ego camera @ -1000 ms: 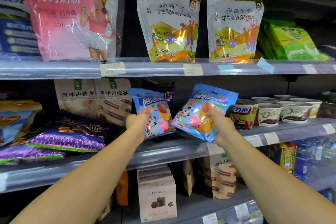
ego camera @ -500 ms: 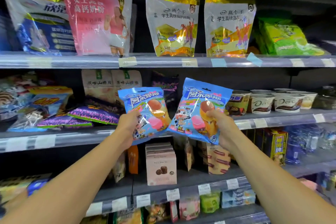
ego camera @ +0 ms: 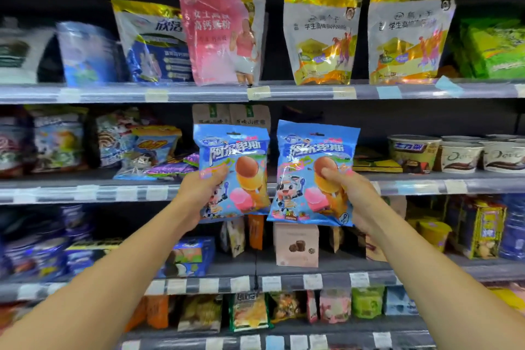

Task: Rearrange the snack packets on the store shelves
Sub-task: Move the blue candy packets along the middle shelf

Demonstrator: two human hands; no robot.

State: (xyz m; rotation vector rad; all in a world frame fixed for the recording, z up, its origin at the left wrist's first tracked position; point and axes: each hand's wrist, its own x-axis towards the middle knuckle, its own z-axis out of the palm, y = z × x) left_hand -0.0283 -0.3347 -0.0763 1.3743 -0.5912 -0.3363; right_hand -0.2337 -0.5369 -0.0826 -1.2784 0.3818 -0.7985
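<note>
The left hand [ego camera: 203, 193] has a closed grip on one blue candy packet [ego camera: 234, 162]. The right hand [ego camera: 356, 196] clasps another blue packet [ego camera: 312, 167] just beside it, before the shelf [ego camera: 426, 186].

A: What stood on the top shelf [ego camera: 284, 92]?
B: Upright pouches: a pink pouch [ego camera: 221, 40] at upper centre, two gold-topped pouches [ego camera: 321, 40] right of it, green bags [ego camera: 494, 48] at far right.
A: And the middle shelf [ego camera: 426, 186]?
B: Chocolate cups [ego camera: 460, 155] at right, purple packets [ego camera: 173, 169] lying flat at centre left.
</note>
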